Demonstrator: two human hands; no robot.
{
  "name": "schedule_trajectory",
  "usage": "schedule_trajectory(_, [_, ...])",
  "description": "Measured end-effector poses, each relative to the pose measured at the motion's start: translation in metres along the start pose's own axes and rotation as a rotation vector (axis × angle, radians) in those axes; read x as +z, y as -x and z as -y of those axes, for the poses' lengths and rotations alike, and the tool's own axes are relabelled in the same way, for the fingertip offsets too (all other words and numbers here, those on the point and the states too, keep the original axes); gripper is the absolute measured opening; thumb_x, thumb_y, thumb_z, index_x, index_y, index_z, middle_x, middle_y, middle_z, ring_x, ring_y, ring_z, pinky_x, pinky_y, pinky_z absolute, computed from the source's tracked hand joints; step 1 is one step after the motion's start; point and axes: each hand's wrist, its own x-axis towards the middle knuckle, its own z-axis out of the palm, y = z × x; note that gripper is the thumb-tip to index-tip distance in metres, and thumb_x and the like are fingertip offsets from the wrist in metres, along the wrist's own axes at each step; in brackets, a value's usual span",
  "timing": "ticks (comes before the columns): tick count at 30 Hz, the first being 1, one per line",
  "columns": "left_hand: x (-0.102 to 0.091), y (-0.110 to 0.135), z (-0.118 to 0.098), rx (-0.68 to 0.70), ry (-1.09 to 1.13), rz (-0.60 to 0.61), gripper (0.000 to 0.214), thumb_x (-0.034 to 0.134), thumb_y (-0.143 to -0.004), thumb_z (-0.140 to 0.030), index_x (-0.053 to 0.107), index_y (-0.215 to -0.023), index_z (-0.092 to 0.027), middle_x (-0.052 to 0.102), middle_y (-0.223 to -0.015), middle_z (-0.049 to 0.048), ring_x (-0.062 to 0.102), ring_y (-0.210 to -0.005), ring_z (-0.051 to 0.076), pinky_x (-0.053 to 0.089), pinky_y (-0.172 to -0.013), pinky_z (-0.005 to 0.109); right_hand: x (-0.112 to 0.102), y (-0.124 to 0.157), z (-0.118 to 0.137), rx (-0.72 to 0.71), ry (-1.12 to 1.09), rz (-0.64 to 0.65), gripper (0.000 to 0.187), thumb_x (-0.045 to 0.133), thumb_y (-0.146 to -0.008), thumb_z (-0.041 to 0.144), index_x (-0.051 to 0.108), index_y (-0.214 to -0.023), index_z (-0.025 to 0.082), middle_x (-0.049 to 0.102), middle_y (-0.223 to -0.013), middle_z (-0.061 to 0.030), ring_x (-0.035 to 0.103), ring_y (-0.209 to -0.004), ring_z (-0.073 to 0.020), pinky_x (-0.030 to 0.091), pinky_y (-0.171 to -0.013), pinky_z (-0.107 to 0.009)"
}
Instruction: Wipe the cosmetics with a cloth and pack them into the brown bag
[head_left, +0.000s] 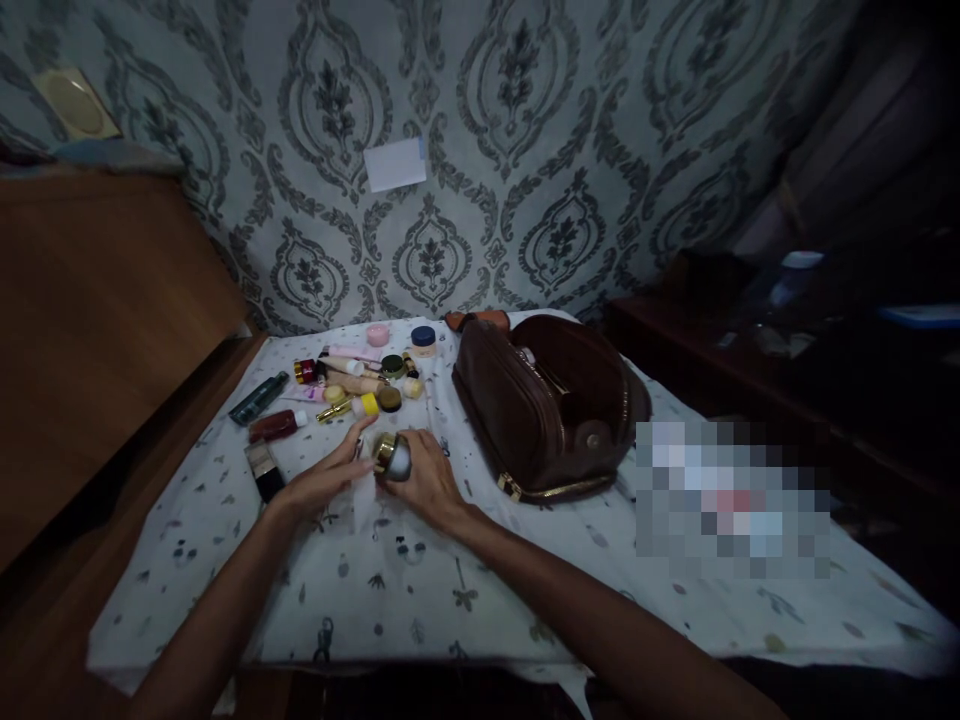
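Observation:
A small cream jar with a gold lid [385,454] and a pale body is gripped in my right hand [429,482], tilted on its side above the table. My left hand [328,478] is beside the lid, fingers stretched out and apart; whether a fingertip touches the jar I cannot tell. Just beyond it lie a yellow-capped item [365,404], a gold tube [334,411] and a dark-lidded jar [389,399]. A wide makeup brush [264,473] rests left of my left wrist, near a dark red bottle [274,427] with a white cap.
An open brown leather bag [517,420] with gold zips stands to the right. Several cosmetics, including a green tube [259,399], a pink jar [378,335] and a blue-lidded jar [424,341], spread over the patterned tablecloth [420,620]. A wooden cabinet [112,330] borders the left side.

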Motion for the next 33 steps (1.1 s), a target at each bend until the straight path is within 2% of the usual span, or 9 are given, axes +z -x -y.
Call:
schedule_trajectory(2, [-0.003, 0.003, -0.002, 0.025, 0.05, 0.132, 0.098, 0.074, -0.076, -0.045, 0.018, -0.154, -0.026, 0.047, -0.147, 0.0096, 0.049, -0.131, 0.029, 0.039, -0.109, 0.04, 0.0, -0.003, -0.004, 0.087, -0.077, -0.002, 0.049, 0.078, -0.063, 0.029, 0.056, -0.105, 0.018, 0.063, -0.103, -0.0077, 0.059, -0.1, -0.026, 0.048, -0.088, -0.038])
schedule_trajectory(4, [-0.002, 0.003, -0.003, 0.062, -0.019, 0.168, 0.096, 0.073, -0.078, -0.041, 0.018, -0.155, -0.026, 0.042, -0.151, 0.01, 0.044, -0.135, 0.029, 0.036, -0.112, 0.042, 0.0, -0.006, -0.009, 0.125, -0.111, -0.001, 0.051, 0.078, -0.06, 0.028, 0.056, -0.105, 0.019, 0.063, -0.103, -0.0074, 0.06, -0.099, -0.0262, 0.048, -0.087, -0.039])
schedule_trajectory(12, [0.011, -0.004, 0.0, 0.183, -0.511, -0.033, 0.063, 0.057, -0.09, -0.044, 0.04, -0.147, -0.022, 0.046, -0.149, 0.0117, 0.044, -0.136, 0.029, 0.033, -0.114, 0.044, 0.001, -0.002, -0.019, -0.043, -0.031, 0.028, 0.041, 0.063, -0.07, 0.011, 0.054, -0.11, 0.018, 0.061, -0.106, -0.0094, 0.056, -0.102, -0.0254, 0.047, -0.09, -0.038])
schedule_trajectory(15, [0.016, -0.003, -0.003, 0.179, -0.523, -0.065, 0.055, 0.055, -0.091, -0.045, 0.048, -0.139, -0.018, 0.057, -0.136, 0.0128, 0.054, -0.125, 0.028, 0.04, -0.108, 0.041, 0.0, 0.002, -0.018, -0.141, 0.086, 0.061, 0.041, 0.057, -0.075, 0.005, 0.054, -0.113, 0.018, 0.059, -0.106, -0.0102, 0.054, -0.101, -0.0254, 0.046, -0.09, -0.038])
schedule_trajectory(18, [0.02, -0.004, -0.003, 0.125, -0.461, -0.125, 0.041, 0.047, -0.094, -0.046, 0.059, -0.121, -0.017, 0.069, -0.109, 0.0092, 0.063, -0.101, 0.024, 0.048, -0.093, 0.036, -0.002, 0.005, -0.013, -0.216, 0.185, 0.069, 0.043, 0.066, -0.075, 0.011, 0.054, -0.115, 0.018, 0.056, -0.107, -0.0113, 0.05, -0.104, -0.0285, 0.044, -0.095, -0.043])
schedule_trajectory(22, [0.017, -0.01, 0.007, 0.098, -0.352, -0.253, 0.041, 0.04, -0.094, -0.047, 0.065, -0.086, -0.016, 0.067, -0.081, 0.0056, 0.061, -0.089, 0.023, 0.049, -0.084, 0.034, -0.006, 0.006, -0.004, -0.265, 0.233, 0.095, 0.051, 0.075, -0.068, 0.011, 0.055, -0.115, 0.015, 0.056, -0.111, -0.0142, 0.049, -0.107, -0.0318, 0.045, -0.095, -0.047])
schedule_trajectory(25, [0.012, -0.015, 0.016, 0.075, -0.272, -0.255, 0.039, 0.044, -0.09, -0.049, 0.06, -0.077, -0.016, 0.062, -0.073, 0.0031, 0.059, -0.076, 0.02, 0.049, -0.074, 0.031, -0.007, 0.005, -0.002, -0.252, 0.169, 0.094, 0.055, 0.074, -0.068, 0.013, 0.053, -0.119, 0.016, 0.056, -0.11, -0.0124, 0.051, -0.104, -0.0301, 0.048, -0.092, -0.045])
schedule_trajectory(29, [0.014, -0.016, 0.021, 0.046, -0.166, -0.3, 0.03, 0.049, -0.087, -0.04, 0.059, -0.103, -0.016, 0.06, -0.075, -0.0004, 0.057, -0.069, 0.016, 0.048, -0.067, 0.027, -0.003, 0.001, -0.006, -0.139, -0.019, 0.049, 0.054, 0.075, -0.067, 0.019, 0.053, -0.116, 0.019, 0.058, -0.109, -0.0094, 0.054, -0.105, -0.0276, 0.048, -0.092, -0.043])
schedule_trajectory(33, [0.019, -0.014, 0.015, 0.178, -0.312, -0.32, 0.041, 0.045, -0.089, -0.025, 0.053, -0.128, -0.018, 0.064, -0.105, 0.0058, 0.061, -0.096, 0.02, 0.048, -0.089, 0.033, 0.001, -0.004, -0.011, -0.032, -0.162, 0.026, 0.049, 0.076, -0.062, 0.023, 0.055, -0.107, 0.019, 0.062, -0.105, -0.007, 0.058, -0.101, -0.0253, 0.048, -0.09, -0.039])
